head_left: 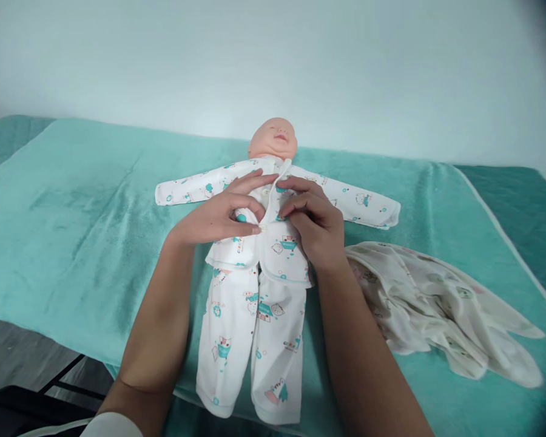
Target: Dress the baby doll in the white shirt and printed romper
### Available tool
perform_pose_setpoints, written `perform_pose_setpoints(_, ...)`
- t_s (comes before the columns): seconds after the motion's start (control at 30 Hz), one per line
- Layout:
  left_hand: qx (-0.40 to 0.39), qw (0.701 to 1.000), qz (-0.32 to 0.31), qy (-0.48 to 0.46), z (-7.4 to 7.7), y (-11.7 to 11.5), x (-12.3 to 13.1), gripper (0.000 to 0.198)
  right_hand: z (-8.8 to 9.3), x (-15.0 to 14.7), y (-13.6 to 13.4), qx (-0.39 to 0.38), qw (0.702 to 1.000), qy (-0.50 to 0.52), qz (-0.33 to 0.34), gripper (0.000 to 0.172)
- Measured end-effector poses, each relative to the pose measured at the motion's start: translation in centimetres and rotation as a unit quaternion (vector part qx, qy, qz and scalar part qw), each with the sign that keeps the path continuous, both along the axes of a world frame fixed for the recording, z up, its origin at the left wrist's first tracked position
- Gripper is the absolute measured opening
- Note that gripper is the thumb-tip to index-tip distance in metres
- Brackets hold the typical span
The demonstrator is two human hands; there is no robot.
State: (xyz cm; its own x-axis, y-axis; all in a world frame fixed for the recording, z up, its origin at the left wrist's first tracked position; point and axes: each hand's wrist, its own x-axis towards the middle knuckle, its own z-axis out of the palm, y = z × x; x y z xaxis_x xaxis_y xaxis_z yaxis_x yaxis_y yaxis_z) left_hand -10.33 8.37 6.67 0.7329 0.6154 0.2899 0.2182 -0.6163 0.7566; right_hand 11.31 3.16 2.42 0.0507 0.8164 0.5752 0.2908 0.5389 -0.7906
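A baby doll (273,137) lies face up, wearing a white printed jacket (279,262) and matching trousers (225,358). The jacket's front is parted at the chest, and a small button shows near the collar. My left hand (222,209) lies over the doll's chest from the left, thumb and bent finger at the front edge of the jacket. From the other side, the curled fingers of my right hand (316,218) grip the opposite front edge. Both sleeves stretch out sideways. My fingers partly hide the middle of the jacket front.
A crumpled pale printed garment or cloth (437,309) lies right of the doll. Green plush covering (95,200) spreads over the table, against a plain wall (273,60). A dark object (22,413) and thin black bars stand below the table edge at lower left.
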Motion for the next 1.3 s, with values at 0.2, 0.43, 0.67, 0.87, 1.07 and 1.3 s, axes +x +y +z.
perform_pose_setpoints(0.2, -0.003, 1.000, 0.014, -0.003, -0.2, 0.0, 0.2, 0.020, -0.1, -0.2, 0.1, -0.003, 1.000, -0.001, -0.009, 0.021)
perform_pose_setpoints(0.43, -0.034, 0.999, 0.020, -0.025, -0.3, -0.1, 0.4, 0.020, 0.1, 0.1, 0.0, -0.022, 0.999, -0.016, 0.036, 0.011)
perform_pose_setpoints(0.67, -0.035, 0.999, 0.025, 0.015, -0.1, -0.3, 0.5, 0.019, 0.7, 1.2, -0.3, -0.079, 0.988, -0.080, 0.109, 0.013)
perform_pose_setpoints(0.87, -0.028, 0.999, 0.022, 0.011, -0.1, -0.2, 0.4, 0.011, 0.7, 1.6, -0.3, -0.097, 0.983, -0.090, 0.127, 0.020)
perform_pose_setpoints(1.07, -0.021, 0.999, 0.033, 0.001, -0.2, -0.4, 0.5, 0.010, 0.6, 1.7, -0.2, -0.105, 0.980, -0.097, 0.138, 0.029)
perform_pose_setpoints(1.3, -0.006, 0.999, 0.012, -0.031, -0.7, 0.0, 0.6, 0.010, 0.3, 1.4, 0.0, -0.084, 0.986, -0.085, 0.115, 0.026)
